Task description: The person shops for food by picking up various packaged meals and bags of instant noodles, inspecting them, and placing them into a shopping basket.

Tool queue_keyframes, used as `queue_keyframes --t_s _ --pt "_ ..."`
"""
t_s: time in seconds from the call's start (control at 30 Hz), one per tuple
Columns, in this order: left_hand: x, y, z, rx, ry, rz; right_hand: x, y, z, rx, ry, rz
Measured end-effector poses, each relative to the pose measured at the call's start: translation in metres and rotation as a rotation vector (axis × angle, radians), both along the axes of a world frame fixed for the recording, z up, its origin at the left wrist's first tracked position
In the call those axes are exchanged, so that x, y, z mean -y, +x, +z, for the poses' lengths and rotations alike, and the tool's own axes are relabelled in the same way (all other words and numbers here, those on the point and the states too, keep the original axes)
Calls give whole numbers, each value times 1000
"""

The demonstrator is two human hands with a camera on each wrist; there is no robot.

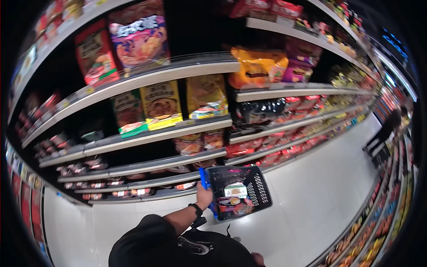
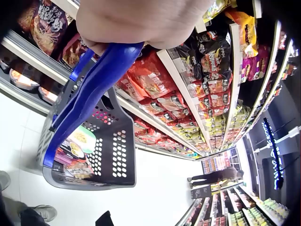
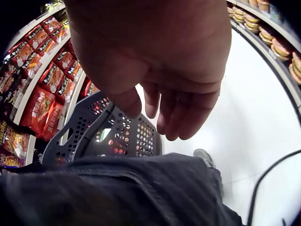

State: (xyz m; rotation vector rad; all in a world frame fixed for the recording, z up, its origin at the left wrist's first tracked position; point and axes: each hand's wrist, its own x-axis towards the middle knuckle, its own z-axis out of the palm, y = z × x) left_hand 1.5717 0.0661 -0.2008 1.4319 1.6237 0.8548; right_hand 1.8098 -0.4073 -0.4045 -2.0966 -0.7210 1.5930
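My left hand (image 1: 204, 196) grips the blue handle (image 2: 96, 92) of a dark grey shopping basket (image 1: 263, 189), fingers curled round it. The basket hangs in front of my body beside the lower shelves, its sides full of holes. Inside lie a white and green package (image 1: 235, 191), a dark package with a bowl picture (image 1: 229, 202) and some reddish packs below. My right hand (image 3: 155, 70) hangs at my side with loosely curled fingers and nothing in them. In the right wrist view it overlaps the basket's outer side.
Shelves on the left carry bagged food, including a yellow pack (image 1: 162, 107), an orange bag (image 1: 258, 66) and rows of red packs (image 2: 150, 75). More stocked shelves (image 1: 373, 222) line the right. A person in dark clothes (image 1: 389, 127) stands farther down the white-floored aisle beside a dark basket (image 1: 381, 157).
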Motion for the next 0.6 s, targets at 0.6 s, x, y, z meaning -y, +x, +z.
queue_keyframes --t_s 0.6 --pt "-1 44 28 -85 -277 -29 -69 152 70 -302 96 -656"
